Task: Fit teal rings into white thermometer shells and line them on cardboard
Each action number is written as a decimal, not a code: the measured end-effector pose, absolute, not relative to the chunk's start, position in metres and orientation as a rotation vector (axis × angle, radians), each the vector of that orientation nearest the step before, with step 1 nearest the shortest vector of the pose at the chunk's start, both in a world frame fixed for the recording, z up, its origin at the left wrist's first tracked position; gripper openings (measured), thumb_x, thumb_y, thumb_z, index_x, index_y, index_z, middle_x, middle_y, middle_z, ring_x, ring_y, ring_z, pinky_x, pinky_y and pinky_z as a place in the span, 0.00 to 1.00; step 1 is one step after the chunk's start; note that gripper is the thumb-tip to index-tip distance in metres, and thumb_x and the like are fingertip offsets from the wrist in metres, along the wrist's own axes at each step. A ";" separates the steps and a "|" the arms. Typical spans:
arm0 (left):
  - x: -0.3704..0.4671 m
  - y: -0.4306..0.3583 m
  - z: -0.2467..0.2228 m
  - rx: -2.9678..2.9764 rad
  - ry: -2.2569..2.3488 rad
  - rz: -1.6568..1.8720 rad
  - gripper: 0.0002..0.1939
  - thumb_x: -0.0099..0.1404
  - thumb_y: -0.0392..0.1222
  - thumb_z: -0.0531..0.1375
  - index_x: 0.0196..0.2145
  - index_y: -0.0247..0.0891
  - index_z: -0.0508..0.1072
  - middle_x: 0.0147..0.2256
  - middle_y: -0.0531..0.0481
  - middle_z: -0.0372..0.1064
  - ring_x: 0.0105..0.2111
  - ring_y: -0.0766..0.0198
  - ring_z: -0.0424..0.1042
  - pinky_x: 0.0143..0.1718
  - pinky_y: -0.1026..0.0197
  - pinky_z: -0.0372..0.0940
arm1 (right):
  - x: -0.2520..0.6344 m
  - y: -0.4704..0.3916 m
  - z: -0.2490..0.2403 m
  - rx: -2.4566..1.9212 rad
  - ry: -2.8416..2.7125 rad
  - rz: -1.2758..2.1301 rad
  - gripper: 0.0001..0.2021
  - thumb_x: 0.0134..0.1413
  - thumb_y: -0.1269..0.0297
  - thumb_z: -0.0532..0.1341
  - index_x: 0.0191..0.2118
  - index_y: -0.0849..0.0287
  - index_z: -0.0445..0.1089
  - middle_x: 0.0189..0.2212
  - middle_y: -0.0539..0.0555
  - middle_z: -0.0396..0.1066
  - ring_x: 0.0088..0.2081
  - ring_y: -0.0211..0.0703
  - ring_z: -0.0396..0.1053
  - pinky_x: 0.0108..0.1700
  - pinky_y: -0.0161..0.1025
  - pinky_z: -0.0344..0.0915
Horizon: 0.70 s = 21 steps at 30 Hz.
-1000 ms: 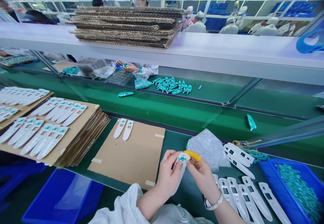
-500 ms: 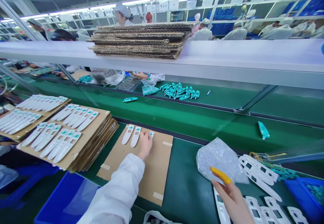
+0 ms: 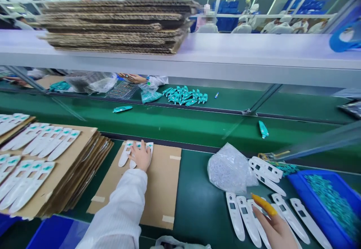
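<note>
My left hand (image 3: 141, 156) lies over a short row of white plastic casings (image 3: 124, 155) near the top edge of a cardboard sheet (image 3: 162, 181). Its fingers are spread on the casings and partly cover them. The casings are long with rounded ends, a small window and a green patch at the top. At the right, my right hand (image 3: 272, 221) hovers over several loose white casings (image 3: 235, 217) on the green bench. A yellow cover sits on one finger, held apart from the thumb; nothing shows between them.
Stacked cardboard (image 3: 81, 166) bearing finished-looking rows of casings stands at the left. A clear plastic bag (image 3: 229, 168) lies right of the sheet, and a blue bin (image 3: 299, 185) holds small green parts. A shelf (image 3: 239, 59) with cardboard crosses above; a co-worker's hand (image 3: 135, 78) is beyond.
The view has turned right and down. A third casing now lies in the row, with my left hand spread over it. My right hand has moved from beside the bag to the loose casings.
</note>
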State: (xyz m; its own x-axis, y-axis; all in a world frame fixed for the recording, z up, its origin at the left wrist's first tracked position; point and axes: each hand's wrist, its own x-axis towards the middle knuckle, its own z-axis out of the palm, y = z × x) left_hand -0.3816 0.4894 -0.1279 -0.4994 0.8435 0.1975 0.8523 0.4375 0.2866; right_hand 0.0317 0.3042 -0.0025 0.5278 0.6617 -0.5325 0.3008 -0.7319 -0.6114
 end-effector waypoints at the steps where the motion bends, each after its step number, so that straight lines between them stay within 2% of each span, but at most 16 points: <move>1: -0.383 0.487 -0.127 -1.561 -2.632 -0.533 0.25 0.64 0.47 0.48 0.57 0.37 0.56 0.60 0.30 0.40 0.59 0.39 0.40 0.50 0.29 0.39 | 0.040 0.298 -0.003 -2.312 -0.833 1.002 0.28 0.34 0.41 0.59 0.38 0.58 0.67 0.30 0.56 0.73 0.31 0.51 0.69 0.26 0.41 0.64; 3: -0.389 0.484 -0.125 -1.552 -2.586 -0.491 0.27 0.64 0.48 0.47 0.58 0.35 0.53 0.59 0.29 0.41 0.59 0.40 0.40 0.51 0.31 0.41 | 0.064 0.285 -0.003 -2.306 -0.936 0.820 0.28 0.37 0.42 0.58 0.40 0.60 0.68 0.31 0.56 0.73 0.31 0.50 0.69 0.28 0.41 0.65; 6: -0.394 0.483 -0.118 -1.507 -2.528 -0.449 0.30 0.62 0.50 0.49 0.58 0.35 0.49 0.60 0.31 0.41 0.59 0.41 0.41 0.51 0.34 0.45 | 0.117 0.260 -0.005 -2.387 -0.991 0.595 0.29 0.42 0.45 0.56 0.46 0.61 0.67 0.28 0.54 0.73 0.26 0.46 0.68 0.27 0.41 0.64; 9: -0.372 0.475 -0.106 -1.539 -2.489 -0.595 0.31 0.60 0.53 0.50 0.58 0.36 0.50 0.61 0.35 0.39 0.59 0.41 0.43 0.50 0.36 0.49 | 0.184 0.238 -0.008 -2.509 -0.936 0.360 0.29 0.45 0.47 0.54 0.48 0.63 0.67 0.29 0.56 0.73 0.25 0.47 0.68 0.28 0.42 0.65; 10: -0.353 0.466 -0.102 -1.628 -2.477 -0.688 0.30 0.60 0.53 0.49 0.56 0.35 0.53 0.59 0.35 0.44 0.57 0.41 0.47 0.49 0.40 0.53 | 0.206 0.234 -0.010 -2.535 -0.920 0.286 0.28 0.45 0.48 0.53 0.47 0.64 0.67 0.31 0.58 0.73 0.28 0.48 0.69 0.30 0.43 0.66; 11: -0.330 0.454 -0.099 -1.798 -2.496 -0.765 0.27 0.61 0.52 0.48 0.52 0.32 0.58 0.55 0.33 0.52 0.54 0.42 0.54 0.46 0.44 0.58 | 0.228 0.232 -0.012 -2.553 -0.913 0.233 0.28 0.46 0.49 0.52 0.47 0.65 0.67 0.34 0.60 0.73 0.31 0.49 0.70 0.34 0.43 0.66; 12: -0.302 0.438 -0.097 -2.072 -2.570 -0.762 0.23 0.61 0.51 0.47 0.47 0.31 0.63 0.47 0.33 0.62 0.48 0.44 0.62 0.42 0.50 0.61 | 0.248 0.232 -0.015 -2.569 -0.912 0.202 0.26 0.47 0.50 0.51 0.46 0.66 0.68 0.36 0.61 0.72 0.35 0.50 0.70 0.37 0.43 0.66; 13: -0.270 0.419 -0.097 -2.264 -2.566 -0.739 0.19 0.62 0.51 0.46 0.39 0.34 0.67 0.37 0.41 0.69 0.39 0.52 0.68 0.36 0.57 0.63 | 0.267 0.234 -0.019 -2.586 -0.919 0.198 0.25 0.48 0.52 0.51 0.45 0.66 0.69 0.37 0.62 0.72 0.37 0.50 0.70 0.39 0.42 0.66; 14: -0.237 0.398 -0.099 -2.483 -2.527 -0.693 0.17 0.63 0.50 0.46 0.33 0.38 0.69 0.29 0.48 0.70 0.31 0.59 0.70 0.31 0.62 0.62 | 0.284 0.238 -0.024 -2.606 -0.932 0.214 0.23 0.48 0.53 0.51 0.44 0.65 0.70 0.37 0.62 0.72 0.37 0.49 0.70 0.40 0.41 0.65; 15: -0.203 0.377 -0.103 -2.780 -2.474 -0.557 0.17 0.64 0.49 0.45 0.30 0.40 0.68 0.27 0.50 0.69 0.27 0.62 0.69 0.31 0.63 0.61 | 0.299 0.244 -0.030 -2.630 -0.955 0.240 0.22 0.49 0.55 0.52 0.43 0.65 0.70 0.36 0.61 0.73 0.37 0.49 0.70 0.40 0.40 0.65; 17: -0.143 0.342 -0.113 -3.015 -2.468 -0.174 0.19 0.64 0.51 0.43 0.27 0.40 0.67 0.24 0.50 0.68 0.26 0.61 0.69 0.29 0.62 0.59 | 0.324 0.257 -0.043 -2.681 -1.031 0.301 0.17 0.48 0.58 0.55 0.40 0.63 0.72 0.33 0.60 0.73 0.35 0.47 0.70 0.39 0.39 0.64; 19: -0.098 0.319 -0.122 -2.982 -2.492 0.124 0.19 0.63 0.55 0.45 0.33 0.39 0.66 0.29 0.47 0.70 0.30 0.56 0.71 0.29 0.61 0.59 | 0.342 0.269 -0.058 -2.731 -1.125 0.359 0.13 0.48 0.62 0.57 0.37 0.63 0.72 0.33 0.60 0.74 0.33 0.46 0.70 0.38 0.37 0.64; 21: -0.069 0.310 -0.128 -2.906 -2.453 0.270 0.22 0.61 0.57 0.47 0.42 0.36 0.63 0.37 0.42 0.69 0.34 0.52 0.71 0.29 0.59 0.59 | 0.356 0.280 -0.073 -2.781 -1.218 0.402 0.11 0.48 0.65 0.58 0.37 0.64 0.72 0.34 0.60 0.73 0.33 0.43 0.70 0.38 0.37 0.63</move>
